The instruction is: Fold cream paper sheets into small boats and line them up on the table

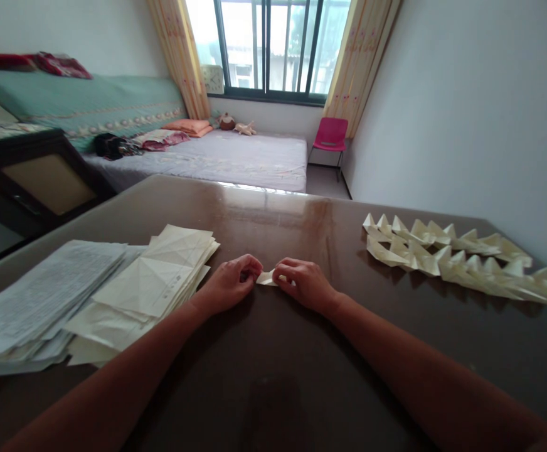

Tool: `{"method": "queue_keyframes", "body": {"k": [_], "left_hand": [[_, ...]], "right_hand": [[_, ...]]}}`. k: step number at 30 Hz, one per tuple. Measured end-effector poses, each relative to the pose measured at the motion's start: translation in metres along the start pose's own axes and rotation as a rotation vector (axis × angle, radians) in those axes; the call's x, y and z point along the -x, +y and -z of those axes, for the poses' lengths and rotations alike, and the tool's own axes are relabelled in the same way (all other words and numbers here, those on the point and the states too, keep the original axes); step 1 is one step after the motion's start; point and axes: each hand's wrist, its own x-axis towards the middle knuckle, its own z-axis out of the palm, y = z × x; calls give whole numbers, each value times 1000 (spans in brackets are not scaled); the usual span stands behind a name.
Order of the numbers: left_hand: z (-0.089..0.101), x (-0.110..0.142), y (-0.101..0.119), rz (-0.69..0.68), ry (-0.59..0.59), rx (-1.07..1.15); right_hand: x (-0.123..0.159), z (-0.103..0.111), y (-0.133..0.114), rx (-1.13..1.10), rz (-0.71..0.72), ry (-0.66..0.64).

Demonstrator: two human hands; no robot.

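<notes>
Between my hands, low over the brown tabletop, is a small folded piece of cream paper [266,278]. My left hand [234,280] has its fingertips pinched on the paper's left end. On the right end, the curled fingers of my right hand [303,280] grip it and hide part of it. Left of my left hand lies a stack of creased cream paper sheets [160,270], fanned unevenly. Over on the right, folded paper boats [443,257] with pointed peaks stand in two rows, nested one into another.
A pile of printed white sheets [47,295] lies at the table's left. The glossy brown table [273,376] reaches toward a bed [249,157] below the window. A pink chair [330,135] stands by the right wall, and a dark cabinet [42,176] is at the left.
</notes>
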Motion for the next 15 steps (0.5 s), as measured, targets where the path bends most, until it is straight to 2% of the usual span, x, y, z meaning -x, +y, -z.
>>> {"method": "queue_keyframes", "body": {"k": [8, 15], "left_hand": [[-6, 3, -1, 11, -7, 18], [-2, 9, 5, -194, -92, -287]], "right_hand": [[2, 3, -1, 46, 50, -12], [2, 4, -1, 37, 64, -22]]}}
